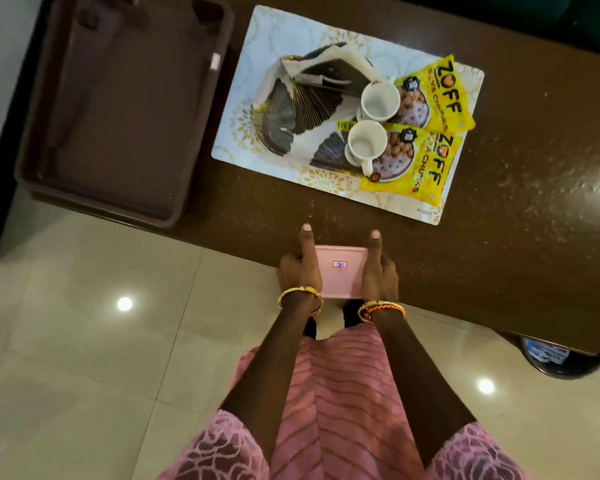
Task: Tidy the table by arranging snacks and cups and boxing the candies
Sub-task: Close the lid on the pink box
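While gripped from both short ends, sits low over the near edge of the worktop: a pink box, lid on, small sticker facing up. Left hand clamped on the left end, right hand on the right end, fingers closed around the sides with one finger of each hand stretched forward along the lid's edges. Long axis running left to right, straight between the two hands, so neither hand nearer than the other.

Further out from the fingers, well apart: a placemat carrying two white cups, two yellow snack packets partly under the cups, and a dark fan-patterned plate with a napkin holder. Off to the left of the fingers, well apart: an empty brown tray.

No loose candies visible anywhere; contents of the box hidden by the lid. Likely next: setting the box down on bare worktop just ahead of the fingertips, or carrying it forward-left toward the tray.
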